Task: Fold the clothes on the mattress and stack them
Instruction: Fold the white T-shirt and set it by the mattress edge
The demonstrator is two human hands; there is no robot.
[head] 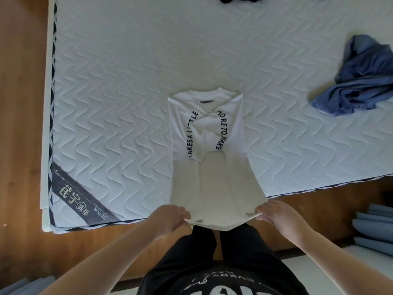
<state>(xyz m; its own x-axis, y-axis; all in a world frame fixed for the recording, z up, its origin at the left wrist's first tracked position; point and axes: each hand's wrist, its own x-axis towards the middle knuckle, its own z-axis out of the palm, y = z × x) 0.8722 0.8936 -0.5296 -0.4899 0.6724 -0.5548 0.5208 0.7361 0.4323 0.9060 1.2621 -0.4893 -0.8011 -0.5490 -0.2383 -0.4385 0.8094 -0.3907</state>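
White shirt point(207, 133) hem pinched between both hands' fingers point(180, 211).

Soft, even daylight is seen; the mattress point(127, 81) is rendered pale blue-white without glare. The lower half of the white shirt point(212, 177) is shaded grey, while its upper half is lit brighter. Strong wide-angle bending is noted at the mattress edges. Detail is slightly soft throughout, and the forearms near the bottom corners are smeared and stretched.
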